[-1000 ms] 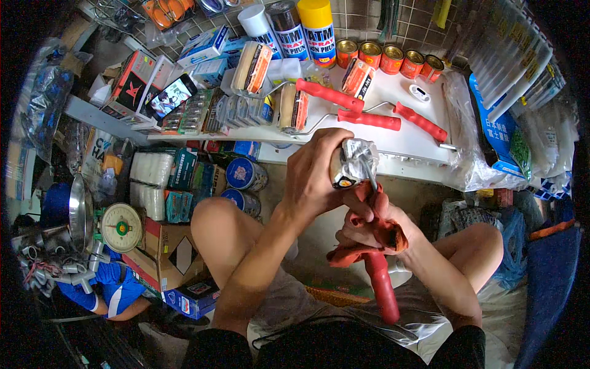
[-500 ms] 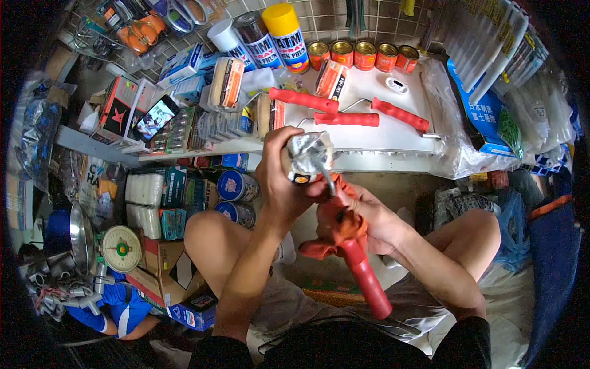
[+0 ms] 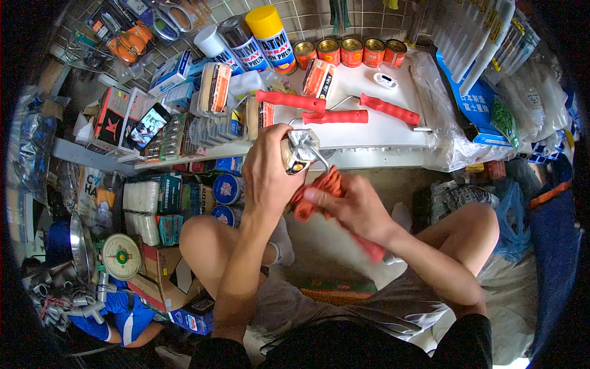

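Left hand (image 3: 266,172): fingers curled closed around the wrapped head of a paint roller (image 3: 299,152), held before the near edge of the white shelf (image 3: 384,142). Right hand (image 3: 362,209): closed on an orange-red cloth (image 3: 316,197) bunched about the roller's wire; red handle (image 3: 370,248) blurred, farther from the shelf. On the shelf: three red roller handles (image 3: 336,117); along its back, five small cans (image 3: 351,54).

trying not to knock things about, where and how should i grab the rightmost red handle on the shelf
Probably around the middle of the red handle, coming from the near side: it lies slanting with bare white shelf in front, while a thin bent metal rod crowds its left end.
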{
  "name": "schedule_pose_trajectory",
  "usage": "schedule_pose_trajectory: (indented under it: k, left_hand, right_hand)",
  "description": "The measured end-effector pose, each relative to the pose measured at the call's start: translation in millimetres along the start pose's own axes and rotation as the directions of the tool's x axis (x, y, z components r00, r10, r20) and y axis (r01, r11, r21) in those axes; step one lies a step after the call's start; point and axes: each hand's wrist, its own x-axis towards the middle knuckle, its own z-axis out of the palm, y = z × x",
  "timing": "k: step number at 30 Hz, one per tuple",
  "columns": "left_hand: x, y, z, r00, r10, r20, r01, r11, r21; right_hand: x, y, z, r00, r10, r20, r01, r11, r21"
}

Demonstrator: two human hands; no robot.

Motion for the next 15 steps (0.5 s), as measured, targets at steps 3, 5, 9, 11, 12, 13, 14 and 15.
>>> schedule_pose_trajectory:
  k: [3,5,9,11,12,13,14,15]
  left_hand:
    - [3.2,14.2,1.8,0.935,-0.312,0.167,0.315,0.949,0.009]
    - [3.8,16.5,1.0,0.914,-0.365,0.178,0.367,0.930,0.018]
    - [3.2,10.0,-1.6,0.929,-0.352,0.117,0.339,0.934,0.112]
    - [3.2,5.8,-2.3,0.933,-0.353,0.073,0.344,0.932,0.113]
    - [2.9,3.2,-2.5,0.932,-0.354,0.073,0.345,0.932,0.112]
    - [2.7,-0.4,-5.7,0.935,-0.355,-0.002,0.354,0.931,0.084]
    - [2.4,-3.7,-9.2,0.931,-0.356,-0.077,0.361,0.931,0.056]
    - [2.0,-6.4,-13.3,0.934,-0.337,-0.115,0.346,0.936,0.065]
  right_hand:
    - [9.5,24.6,5.3,0.883,-0.305,-0.356,0.213,0.938,-0.275]
    - [14.3,26.3,2.4,0.835,-0.338,-0.434,0.119,0.881,-0.457]
    - [12.6,21.5,-4.3,0.868,-0.329,-0.372,0.164,0.897,-0.410]
    - [15.9,29.1,-8.6,0.994,0.036,-0.099,-0.019,0.986,0.165]
    - [13.0,29.3,-10.4,0.994,0.038,-0.100,-0.021,0.986,0.164]
    - [7.6,17.4,-12.2,0.986,0.164,0.028,-0.157,0.868,0.472]
    - [5.1,10.7,-12.5,0.953,0.239,0.188,-0.301,0.641,0.707]
    - [5.2,15.5,-16.1,0.929,0.175,0.326,-0.368,0.527,0.766]
